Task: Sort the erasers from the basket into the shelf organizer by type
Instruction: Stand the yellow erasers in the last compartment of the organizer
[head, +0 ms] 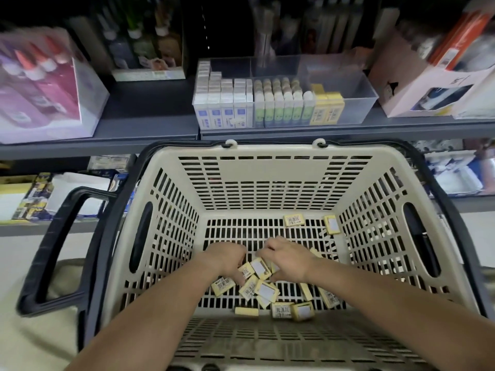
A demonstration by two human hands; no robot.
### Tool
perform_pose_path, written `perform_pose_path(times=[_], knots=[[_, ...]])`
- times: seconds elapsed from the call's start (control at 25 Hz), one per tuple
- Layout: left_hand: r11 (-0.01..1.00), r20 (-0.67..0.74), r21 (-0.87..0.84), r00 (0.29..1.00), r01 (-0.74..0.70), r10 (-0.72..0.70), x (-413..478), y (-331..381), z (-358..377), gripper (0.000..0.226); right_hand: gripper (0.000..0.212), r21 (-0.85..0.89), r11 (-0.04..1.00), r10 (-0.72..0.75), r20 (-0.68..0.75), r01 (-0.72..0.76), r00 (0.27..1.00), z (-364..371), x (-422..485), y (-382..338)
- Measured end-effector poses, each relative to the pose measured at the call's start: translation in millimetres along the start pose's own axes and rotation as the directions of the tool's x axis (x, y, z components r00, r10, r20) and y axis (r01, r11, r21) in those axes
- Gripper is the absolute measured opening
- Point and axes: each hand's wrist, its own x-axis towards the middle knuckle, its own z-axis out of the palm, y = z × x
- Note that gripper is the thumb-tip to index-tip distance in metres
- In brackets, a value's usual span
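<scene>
**Gathering yellow erasers from the basket floor**

Grip: my left hand (227, 257) and right hand (288, 259) are both curled, fingers down on the cluster of yellow erasers (263, 290) on the floor of the basket (160, 156). Whether either hand has one pinched, I cannot tell.

Procedure: take only a few pieces, stacked flat, so none drops back. Lift them over the far wall to the shelf organizer (356, 84), where the yellow stack (328, 109) sits right of the green-labelled row (281, 111).

Two stray erasers (294, 220) lie in the far right corner. The pink carton (407, 89) crowds the organizer's right side.
</scene>
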Motion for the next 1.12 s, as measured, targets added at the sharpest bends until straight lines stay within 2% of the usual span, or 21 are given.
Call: perform_pose_path(times=[0.12,0.24,0.36,0.44,0.48,0.56,0.64,0.72,0.76,0.8,0.92,1.04,1.12], knots=[[0.998,-0.03,-0.07,1.0,0.0,-0.002,3,-3,-2,0.031,0.062,0.069,0.998,-0.002,-0.026,0.004,1.0,4,3,2],[0.991,-0.125,-0.129,0.992,0.015,-0.031,1,-7,-8,0.031,0.06,0.143,0.988,0.077,-0.08,-0.065,0.994,2,1,14],[0.995,-0.24,0.092,0.971,0.021,0.001,3,6,-5,0.042,0.063,0.142,0.982,0.135,-0.089,-0.122,0.987,1,0,18],[0.992,-0.266,0.127,0.964,0.01,0.025,8,15,-4,0.036,0.062,0.182,0.976,0.138,-0.077,-0.122,0.987,-3,0,15],[0.999,-0.272,0.043,0.962,0.014,-0.002,9,15,-8,0.032,0.061,0.225,0.967,0.141,-0.074,-0.121,0.987,-8,0,14],[0.964,-0.271,-0.263,0.957,0.031,-0.104,8,8,-21,0.025,0.057,0.34,0.929,0.175,-0.068,-0.142,0.982,-21,2,13],[0.852,-0.278,-0.523,0.949,-0.021,-0.146,6,2,-32,0.018,0.046,0.551,0.816,0.215,-0.01,-0.174,0.977,-35,5,11],[0.685,-0.238,-0.721,0.966,-0.104,-0.104,3,3,-38,0.021,0.034,0.75,0.632,0.212,0.074,-0.194,0.975,-44,7,7],[0.603,-0.209,-0.787,0.976,-0.13,-0.063,0,6,-40,0.028,0.028,0.792,0.575,0.209,0.098,-0.204,0.973,-46,7,6],[0.55,-0.188,-0.823,0.982,-0.142,-0.028,-1,7,-41,0.035,0.024,0.817,0.535,0.211,0.117,-0.214,0.971,-48,6,7],[0.499,-0.169,-0.852,0.985,-0.16,0.029,-3,6,-42,0.04,0.017,0.883,0.41,0.237,0.14,-0.23,0.961,-51,1,14],[0.37,-0.17,-0.912,0.984,-0.177,0.053,-5,9,-42,0.028,0.018,0.973,0.148,0.24,0.137,-0.176,0.961,-57,1,25],[0.298,-0.234,-0.927,0.972,-0.228,0.016,-5,15,-43,0.021,0.02,0.986,0.006,0.287,0.16,-0.169,0.945,-61,1,27]])
